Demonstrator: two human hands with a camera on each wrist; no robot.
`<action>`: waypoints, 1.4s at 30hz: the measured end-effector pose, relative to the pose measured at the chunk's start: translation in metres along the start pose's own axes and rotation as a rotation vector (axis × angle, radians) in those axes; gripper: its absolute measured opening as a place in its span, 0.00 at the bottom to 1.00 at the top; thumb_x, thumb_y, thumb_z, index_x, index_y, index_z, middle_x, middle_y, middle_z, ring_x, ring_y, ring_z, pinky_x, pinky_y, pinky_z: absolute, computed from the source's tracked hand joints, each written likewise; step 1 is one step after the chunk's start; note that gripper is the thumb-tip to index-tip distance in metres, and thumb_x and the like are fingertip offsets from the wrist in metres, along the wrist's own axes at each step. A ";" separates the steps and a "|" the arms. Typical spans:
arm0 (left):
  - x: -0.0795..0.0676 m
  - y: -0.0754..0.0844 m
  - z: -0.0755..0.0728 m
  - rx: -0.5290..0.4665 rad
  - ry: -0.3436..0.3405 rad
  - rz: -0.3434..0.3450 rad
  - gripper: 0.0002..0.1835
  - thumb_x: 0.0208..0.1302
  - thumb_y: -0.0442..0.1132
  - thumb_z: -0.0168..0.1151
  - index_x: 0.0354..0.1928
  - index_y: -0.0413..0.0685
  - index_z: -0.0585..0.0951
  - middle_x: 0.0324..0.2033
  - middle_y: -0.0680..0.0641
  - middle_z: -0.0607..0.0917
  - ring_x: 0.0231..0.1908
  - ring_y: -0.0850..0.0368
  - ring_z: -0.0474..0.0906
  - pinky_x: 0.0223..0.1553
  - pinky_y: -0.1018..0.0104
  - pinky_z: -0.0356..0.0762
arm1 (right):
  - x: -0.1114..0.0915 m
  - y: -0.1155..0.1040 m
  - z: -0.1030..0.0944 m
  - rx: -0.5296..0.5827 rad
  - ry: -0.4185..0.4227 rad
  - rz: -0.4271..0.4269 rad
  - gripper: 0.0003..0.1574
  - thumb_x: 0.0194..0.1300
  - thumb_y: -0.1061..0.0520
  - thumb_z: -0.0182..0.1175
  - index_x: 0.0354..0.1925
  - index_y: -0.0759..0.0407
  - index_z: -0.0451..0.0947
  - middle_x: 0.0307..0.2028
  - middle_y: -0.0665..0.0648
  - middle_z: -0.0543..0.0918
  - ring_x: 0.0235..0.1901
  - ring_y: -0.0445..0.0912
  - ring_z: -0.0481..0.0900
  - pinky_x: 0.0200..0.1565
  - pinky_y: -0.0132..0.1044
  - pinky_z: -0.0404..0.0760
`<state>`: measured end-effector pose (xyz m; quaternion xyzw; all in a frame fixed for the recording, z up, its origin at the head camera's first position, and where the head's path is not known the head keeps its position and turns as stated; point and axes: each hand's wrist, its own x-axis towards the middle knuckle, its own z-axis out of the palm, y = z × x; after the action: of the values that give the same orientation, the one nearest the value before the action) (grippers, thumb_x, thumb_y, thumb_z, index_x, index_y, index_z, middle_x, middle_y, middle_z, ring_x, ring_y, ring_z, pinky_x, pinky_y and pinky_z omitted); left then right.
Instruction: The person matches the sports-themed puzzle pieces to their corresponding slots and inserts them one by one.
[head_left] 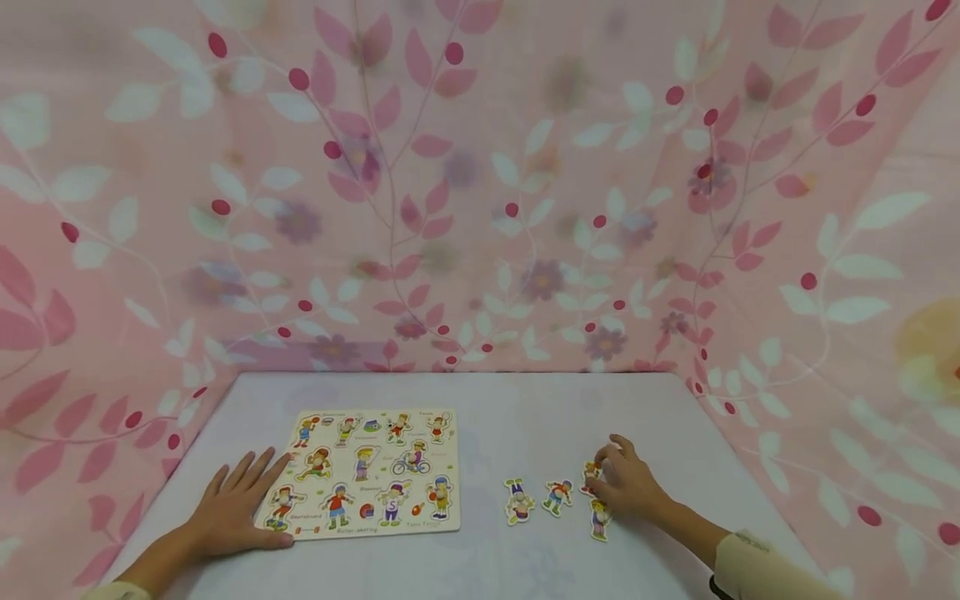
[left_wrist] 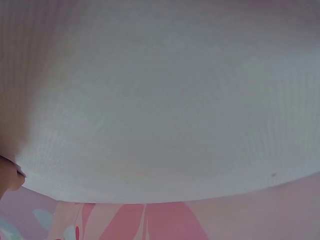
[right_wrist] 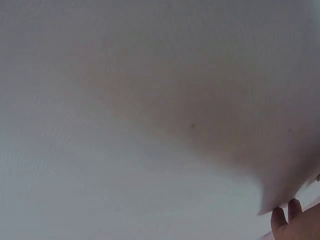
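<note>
A pale puzzle board [head_left: 345, 500] with colourful sports figures lies on the left side of the table in the head view. My left hand [head_left: 234, 508] rests with spread fingers at its left edge, the thumb by the lower left corner. Loose figure-shaped puzzle pieces lie to the right: an upside-down figure [head_left: 518, 504], a figure in a red top [head_left: 558, 497] and a figure in purple trousers [head_left: 599, 523]. My right hand [head_left: 630, 483] is over another piece [head_left: 590, 475], thumb and bent fingers beside it. Whether they pinch it is unclear. The right wrist view shows only fingertips [right_wrist: 286, 214].
A white cloth covers the table [head_left: 480, 417]. Pink floral curtains [head_left: 465, 250] stand behind it and along both sides. The left wrist view holds mostly white tabletop [left_wrist: 160, 115], with a bit of a finger [left_wrist: 10, 177] at its left edge.
</note>
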<state>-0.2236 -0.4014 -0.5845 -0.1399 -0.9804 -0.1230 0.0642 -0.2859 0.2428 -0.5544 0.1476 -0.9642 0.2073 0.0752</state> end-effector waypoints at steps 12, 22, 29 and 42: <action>0.001 -0.007 -0.001 0.011 0.047 0.000 0.66 0.36 0.77 0.68 0.76 0.53 0.57 0.73 0.34 0.59 0.71 0.29 0.51 0.66 0.27 0.43 | 0.013 -0.015 0.008 0.026 0.075 -0.125 0.12 0.57 0.59 0.72 0.29 0.50 0.76 0.41 0.53 0.80 0.43 0.48 0.78 0.45 0.47 0.79; 0.004 -0.011 -0.013 0.032 0.029 -0.016 0.66 0.37 0.78 0.67 0.76 0.52 0.58 0.74 0.35 0.58 0.71 0.29 0.51 0.66 0.27 0.43 | 0.057 -0.022 0.012 0.035 0.041 -0.172 0.08 0.62 0.60 0.68 0.32 0.54 0.76 0.39 0.53 0.76 0.40 0.44 0.75 0.42 0.42 0.77; 0.007 -0.018 -0.014 0.039 0.067 -0.004 0.66 0.37 0.78 0.67 0.76 0.52 0.59 0.74 0.35 0.59 0.71 0.29 0.52 0.65 0.27 0.44 | 0.138 -0.080 0.034 0.081 0.003 -0.162 0.07 0.64 0.58 0.66 0.31 0.54 0.76 0.44 0.57 0.77 0.45 0.48 0.77 0.49 0.47 0.79; 0.002 -0.002 0.012 0.018 0.071 -0.007 0.66 0.34 0.82 0.65 0.74 0.53 0.62 0.74 0.37 0.61 0.71 0.30 0.53 0.66 0.28 0.45 | 0.195 -0.291 0.125 -0.008 -0.149 -0.260 0.10 0.69 0.49 0.61 0.32 0.49 0.73 0.51 0.50 0.74 0.42 0.42 0.74 0.39 0.35 0.75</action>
<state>-0.2272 -0.3997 -0.5966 -0.1313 -0.9791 -0.1195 0.0995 -0.3887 -0.1129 -0.5172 0.2859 -0.9407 0.1803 0.0301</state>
